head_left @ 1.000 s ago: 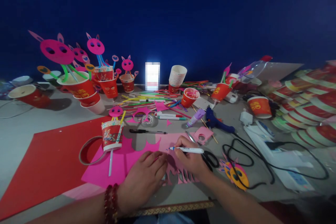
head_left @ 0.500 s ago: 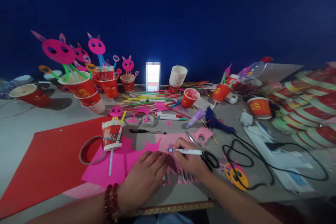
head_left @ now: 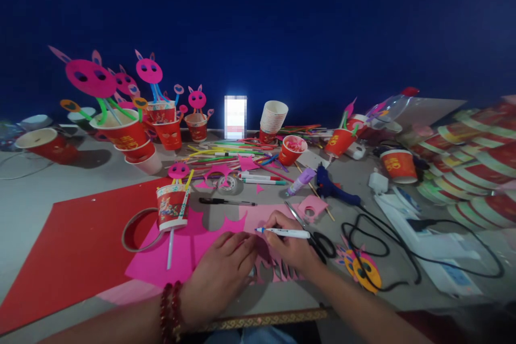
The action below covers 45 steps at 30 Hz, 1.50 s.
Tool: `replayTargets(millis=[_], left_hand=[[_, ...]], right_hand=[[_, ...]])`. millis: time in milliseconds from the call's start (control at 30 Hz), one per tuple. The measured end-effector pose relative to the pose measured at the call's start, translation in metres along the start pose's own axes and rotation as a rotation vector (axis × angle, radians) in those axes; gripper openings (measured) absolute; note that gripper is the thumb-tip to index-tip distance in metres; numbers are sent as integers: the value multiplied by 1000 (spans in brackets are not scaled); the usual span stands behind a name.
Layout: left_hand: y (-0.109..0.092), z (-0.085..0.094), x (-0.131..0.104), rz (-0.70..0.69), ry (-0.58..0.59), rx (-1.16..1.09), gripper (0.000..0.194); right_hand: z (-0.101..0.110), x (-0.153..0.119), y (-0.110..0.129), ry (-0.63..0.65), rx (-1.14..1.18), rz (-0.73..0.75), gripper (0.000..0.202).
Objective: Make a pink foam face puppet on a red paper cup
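Observation:
My right hand [head_left: 292, 242] is closed around a white marker [head_left: 292, 233] whose blue tip points left, over a light pink sheet [head_left: 258, 214] with cut-out edges. Beside it on the left, my left hand [head_left: 228, 266] lies palm down across the light pink sheet and a bright pink sheet [head_left: 149, 258], its fingers spread slightly. A red patterned cup [head_left: 172, 207] with a pink face and yellow straws stands left of my hands. Black-handled scissors [head_left: 324, 244] lie just right of my right hand, partly hidden by it.
A red sheet [head_left: 80, 242] and tape roll [head_left: 129, 234] lie left. Decorated cups [head_left: 131, 134] stand behind. Straws [head_left: 226, 156] and a black pen [head_left: 226, 202] lie ahead. Right are a blue glue gun [head_left: 334, 189], cables, a power strip [head_left: 447, 269] and stacked cups [head_left: 484, 172].
The marker and its tip have shifted very slightly left in my right hand. My left hand has stayed in place.

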<state>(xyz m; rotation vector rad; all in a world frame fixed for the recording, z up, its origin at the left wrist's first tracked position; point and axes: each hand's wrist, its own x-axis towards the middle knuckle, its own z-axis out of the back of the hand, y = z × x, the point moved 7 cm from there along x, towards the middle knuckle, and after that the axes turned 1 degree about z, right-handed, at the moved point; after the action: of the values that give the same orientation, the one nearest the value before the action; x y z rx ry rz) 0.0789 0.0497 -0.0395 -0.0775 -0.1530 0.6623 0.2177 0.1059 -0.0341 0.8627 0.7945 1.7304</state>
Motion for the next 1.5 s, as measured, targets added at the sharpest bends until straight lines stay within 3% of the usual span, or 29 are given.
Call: replayTargets(millis=[600,1500], left_hand=[[-1,1,0,-2,-4,5,40],[0,1,-1,-1,1,-15,41]], right_hand=[[-1,1,1,33,-31,6,10],[6,0,-1,-89,-6,6,15]])
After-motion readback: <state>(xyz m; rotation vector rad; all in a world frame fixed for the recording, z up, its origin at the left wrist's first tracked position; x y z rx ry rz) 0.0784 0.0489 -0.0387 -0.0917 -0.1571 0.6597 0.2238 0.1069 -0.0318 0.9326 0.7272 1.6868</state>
